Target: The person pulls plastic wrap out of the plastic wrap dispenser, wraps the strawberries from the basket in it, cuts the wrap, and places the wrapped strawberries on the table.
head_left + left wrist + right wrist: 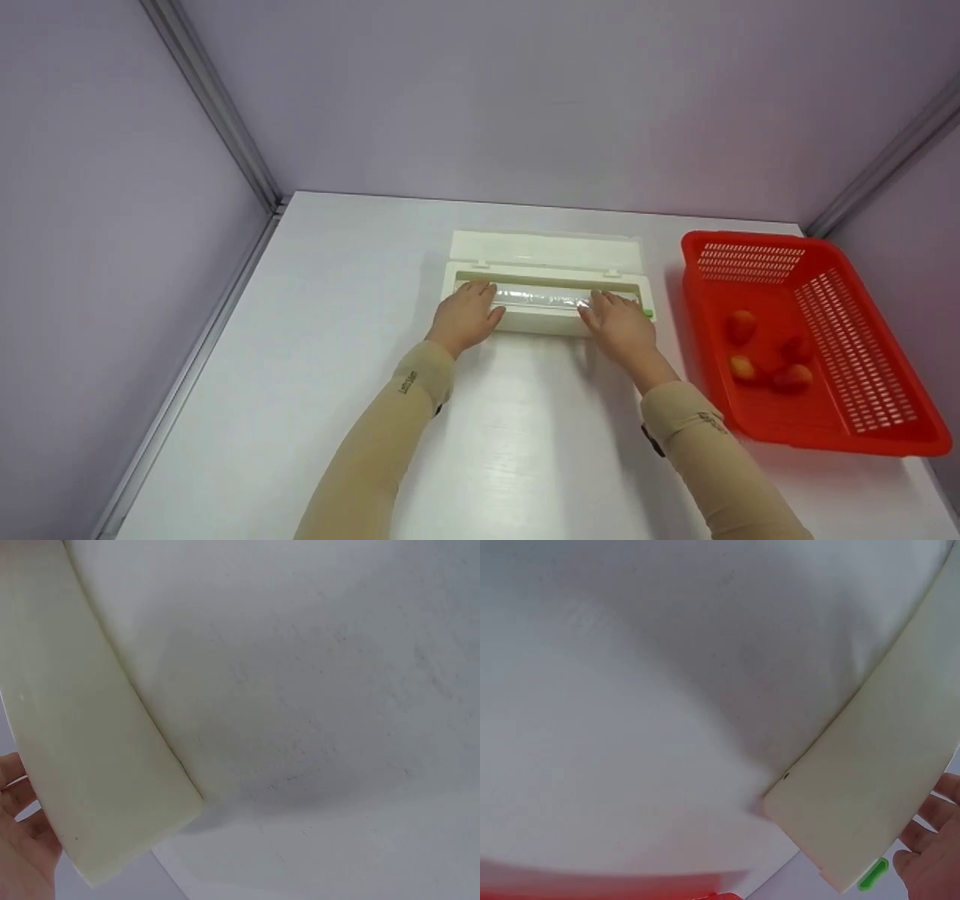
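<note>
A white cling film box (544, 325) stands on the table with its lid (547, 246) swung back. Inside lies a shiny roll of cling film (538, 297). My left hand (463, 316) reaches over the front wall, its fingers resting on the left end of the roll. At the right end, the fingers of my right hand (621, 326) touch the roll in the same way. Both thumbs lie near the front edge, apart from the fingers. Each wrist view shows the plain front of the box, with part of the left hand (26, 836) or right hand (934, 847) behind it.
A red plastic basket (709, 375) stands at the table's right side, with several small red and yellow fruits (741, 325) in it. A green piece (648, 313) sticks out at the box's right end. Pale panels (525, 105) enclose the white table (330, 315).
</note>
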The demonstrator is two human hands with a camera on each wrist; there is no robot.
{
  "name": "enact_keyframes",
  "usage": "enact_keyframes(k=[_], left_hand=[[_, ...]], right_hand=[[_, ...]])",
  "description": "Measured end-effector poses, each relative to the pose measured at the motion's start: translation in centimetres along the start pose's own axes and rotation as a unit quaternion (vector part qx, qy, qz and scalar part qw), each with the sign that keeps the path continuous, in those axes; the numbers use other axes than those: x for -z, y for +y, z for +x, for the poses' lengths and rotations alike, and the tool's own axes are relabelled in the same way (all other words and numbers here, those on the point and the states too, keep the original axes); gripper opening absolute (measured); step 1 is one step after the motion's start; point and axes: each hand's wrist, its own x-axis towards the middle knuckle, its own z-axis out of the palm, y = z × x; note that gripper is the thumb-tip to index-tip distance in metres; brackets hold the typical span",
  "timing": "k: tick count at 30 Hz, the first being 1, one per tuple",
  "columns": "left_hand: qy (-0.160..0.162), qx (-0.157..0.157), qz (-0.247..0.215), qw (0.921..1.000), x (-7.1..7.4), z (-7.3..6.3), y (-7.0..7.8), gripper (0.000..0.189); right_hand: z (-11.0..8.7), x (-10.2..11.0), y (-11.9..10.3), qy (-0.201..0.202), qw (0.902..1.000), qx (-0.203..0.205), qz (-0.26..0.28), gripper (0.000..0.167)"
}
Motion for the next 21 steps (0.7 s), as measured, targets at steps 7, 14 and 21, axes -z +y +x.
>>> enact_keyframes(k=[7,14,21], left_hand=[[-0.011,0.014,0.000,0.9998,0.5,1.0,-0.2,0.051],[0.012,0.017,-0.001,0.9998,0.3,1.8,-0.5,0.040],[0.023,0.052,-0.079,0.9953,0.3,2.5,-0.9,0.028]], right_hand=[[1.1,0.9,-0.2,-0.014,0.9997,-0.013,0.018,0.061],[2.2,0.9,0.8,-0.041,0.9986,-0.017,0.029,0.057],[3.1,0.3,2.1,-0.015,0.9962,-0.025,0.082,0.043]])
